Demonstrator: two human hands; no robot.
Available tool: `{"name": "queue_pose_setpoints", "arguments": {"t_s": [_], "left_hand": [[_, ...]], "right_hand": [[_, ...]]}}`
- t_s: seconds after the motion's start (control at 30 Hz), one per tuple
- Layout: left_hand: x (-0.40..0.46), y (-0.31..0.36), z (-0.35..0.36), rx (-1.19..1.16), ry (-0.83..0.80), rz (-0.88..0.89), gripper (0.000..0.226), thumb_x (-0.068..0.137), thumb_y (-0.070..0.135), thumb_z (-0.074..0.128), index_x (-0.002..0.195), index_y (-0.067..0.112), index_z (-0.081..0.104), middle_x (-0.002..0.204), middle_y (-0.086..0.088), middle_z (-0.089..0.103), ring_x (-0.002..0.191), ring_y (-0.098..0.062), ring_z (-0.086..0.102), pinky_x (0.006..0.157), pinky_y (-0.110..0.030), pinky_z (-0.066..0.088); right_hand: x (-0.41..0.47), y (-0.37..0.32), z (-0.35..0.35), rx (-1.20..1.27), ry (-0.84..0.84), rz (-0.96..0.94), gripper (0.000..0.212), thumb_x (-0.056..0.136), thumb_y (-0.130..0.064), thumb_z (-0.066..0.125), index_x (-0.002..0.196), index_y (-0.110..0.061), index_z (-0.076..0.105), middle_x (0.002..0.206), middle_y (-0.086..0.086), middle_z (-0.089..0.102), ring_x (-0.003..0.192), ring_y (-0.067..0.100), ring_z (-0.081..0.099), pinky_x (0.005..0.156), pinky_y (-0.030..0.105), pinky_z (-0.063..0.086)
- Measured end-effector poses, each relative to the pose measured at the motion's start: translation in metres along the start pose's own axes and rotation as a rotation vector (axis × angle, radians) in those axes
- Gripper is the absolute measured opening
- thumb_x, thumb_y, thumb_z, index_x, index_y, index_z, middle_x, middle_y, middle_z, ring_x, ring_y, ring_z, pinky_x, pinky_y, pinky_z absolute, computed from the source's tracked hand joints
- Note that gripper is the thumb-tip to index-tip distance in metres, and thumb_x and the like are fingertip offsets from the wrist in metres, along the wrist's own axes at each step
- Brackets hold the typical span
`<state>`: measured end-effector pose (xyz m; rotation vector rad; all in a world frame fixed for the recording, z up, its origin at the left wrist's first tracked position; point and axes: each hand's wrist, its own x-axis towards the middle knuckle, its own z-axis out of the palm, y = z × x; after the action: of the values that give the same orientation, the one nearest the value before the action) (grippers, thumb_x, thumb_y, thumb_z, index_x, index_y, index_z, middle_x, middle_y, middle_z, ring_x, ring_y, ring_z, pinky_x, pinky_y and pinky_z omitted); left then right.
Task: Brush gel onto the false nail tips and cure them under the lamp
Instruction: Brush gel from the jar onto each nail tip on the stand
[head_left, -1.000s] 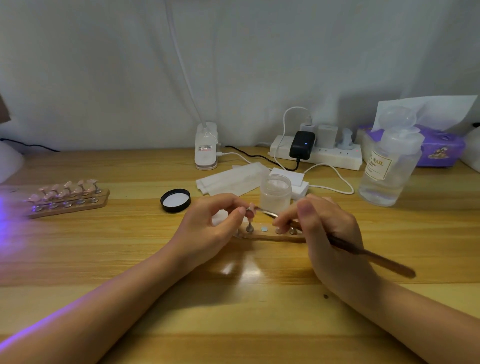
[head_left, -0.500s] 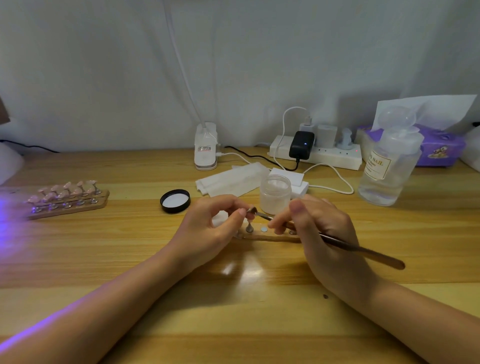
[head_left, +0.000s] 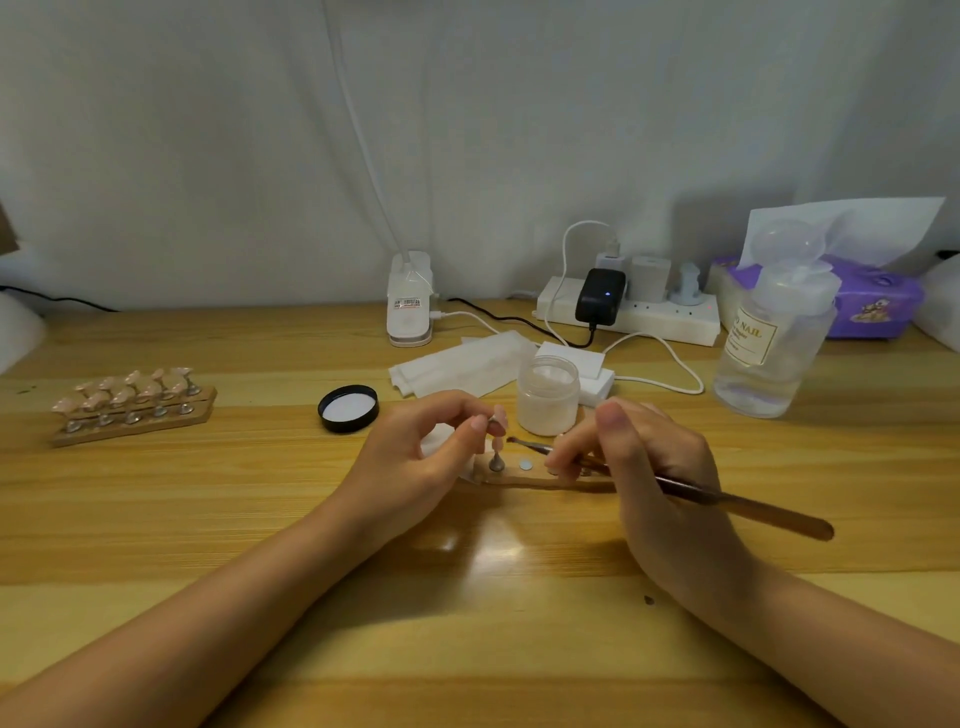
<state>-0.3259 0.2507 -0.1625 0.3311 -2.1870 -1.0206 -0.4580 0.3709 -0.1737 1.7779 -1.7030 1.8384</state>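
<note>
At the middle of the wooden table (head_left: 156, 519), the left hand (head_left: 415, 457) pinches a pale pink false nail tip (head_left: 500, 419) steady beside the open gel jar (head_left: 548, 395), while the right hand (head_left: 654, 467) grips a slim brown brush (head_left: 727, 501) aimed at it.

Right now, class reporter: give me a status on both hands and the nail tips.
Left hand pinching a lifted nail tip. Right hand gripping the brush, bristles short of the tip. Open gel jar close behind; nothing in the way.
</note>
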Motion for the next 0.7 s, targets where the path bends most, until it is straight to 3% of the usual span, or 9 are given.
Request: {"name": "queue_pose_setpoints", "arguments": {"t_s": [0.17,0.37,0.47,0.57,0.7], "left_hand": [[0.0018,-0.0005,0.0009,0.028,-0.032,0.04,0.017,0.087,0.015,0.046,0.082,0.025,0.06,0.075,0.011,0.061,0.079,-0.001,0.058,0.073,-0.01,0.042],[0.0021,-0.0018,0.0013,0.021,-0.031,0.047,0.018,0.087,0.014,0.045,0.083,0.024,0.059,0.076,0.01,0.061,0.078,-0.002,0.057,0.076,-0.02,0.044],[0.0017,-0.002,0.001,0.029,-0.029,0.059,0.018,0.087,0.013,0.045,0.083,0.025,0.059,0.076,0.009,0.062,0.079,-0.003,0.058,0.078,-0.025,0.045],[0.0023,-0.0019,0.001,0.047,-0.026,0.068,0.019,0.087,0.013,0.045,0.083,0.026,0.058,0.077,0.01,0.062,0.082,-0.007,0.058,0.079,-0.028,0.044],[0.0025,-0.0023,0.0009,0.038,-0.023,0.062,0.017,0.087,0.014,0.046,0.085,0.024,0.058,0.077,0.011,0.062,0.081,-0.005,0.058,0.079,-0.028,0.044]], "right_hand": [[0.0039,-0.002,0.0021,-0.021,-0.058,-0.015,0.04,0.094,-0.048,0.027,0.082,-0.029,0.061,0.075,-0.017,0.061,0.078,-0.001,0.059,0.072,0.019,0.044],[-0.0005,-0.0016,-0.0018,0.067,-0.033,0.061,0.04,0.094,-0.035,0.032,0.069,-0.026,0.062,0.063,-0.004,0.062,0.069,0.001,0.059,0.069,0.011,0.041],[0.0005,-0.0026,-0.0007,0.025,-0.024,0.028,0.037,0.094,-0.043,0.029,0.077,-0.032,0.06,0.071,-0.012,0.062,0.074,0.003,0.06,0.071,0.02,0.046],[0.0029,-0.003,0.0006,0.008,-0.046,0.021,0.036,0.092,-0.045,0.029,0.082,-0.031,0.061,0.077,-0.014,0.062,0.08,0.001,0.06,0.072,0.015,0.045],[0.0005,-0.0008,0.0004,0.052,-0.047,0.049,0.045,0.093,-0.045,0.03,0.07,-0.027,0.063,0.064,-0.008,0.062,0.071,0.002,0.059,0.072,0.008,0.039]]}}
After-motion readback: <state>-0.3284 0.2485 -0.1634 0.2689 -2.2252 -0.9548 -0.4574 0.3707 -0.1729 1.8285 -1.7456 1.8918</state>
